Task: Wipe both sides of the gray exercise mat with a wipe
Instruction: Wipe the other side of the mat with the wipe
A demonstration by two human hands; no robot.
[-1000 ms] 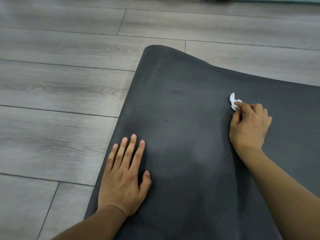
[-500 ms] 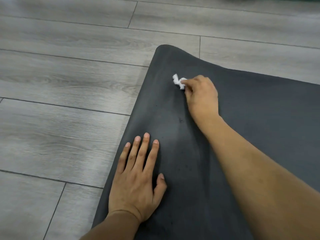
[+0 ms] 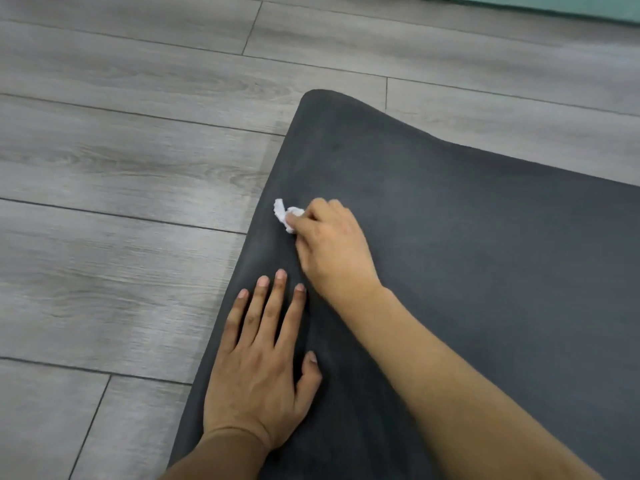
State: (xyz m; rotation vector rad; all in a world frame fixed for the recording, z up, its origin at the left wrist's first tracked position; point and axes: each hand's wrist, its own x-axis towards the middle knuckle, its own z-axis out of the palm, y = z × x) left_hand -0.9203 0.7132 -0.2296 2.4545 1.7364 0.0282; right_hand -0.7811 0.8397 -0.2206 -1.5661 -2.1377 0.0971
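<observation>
The gray exercise mat lies spread on the floor, a dark charcoal sheet with a fine matte grain and a rounded far corner. Its far edge lifts in a soft wave and does not sit flat. The mat fills the right and lower part of the view, and its long left edge runs diagonally toward the person.

The wipe is a small white crumpled wad, pressed on the mat close to that left edge. The right hand pinches it with curled fingers and thumb, so only the wad's front end shows. The left hand rests palm down on the mat near the same edge, fingers straight and slightly spread, holding nothing.

The floor is pale gray wood-look planks with a visible grain and thin dark seams. A teal strip crosses the top right corner.

Half a second ago the wipe was farther up the mat, nearer the rounded corner. It now sits closer to the left edge and nearer the left hand's fingertips. The left hand has stayed flat in the same spot.
</observation>
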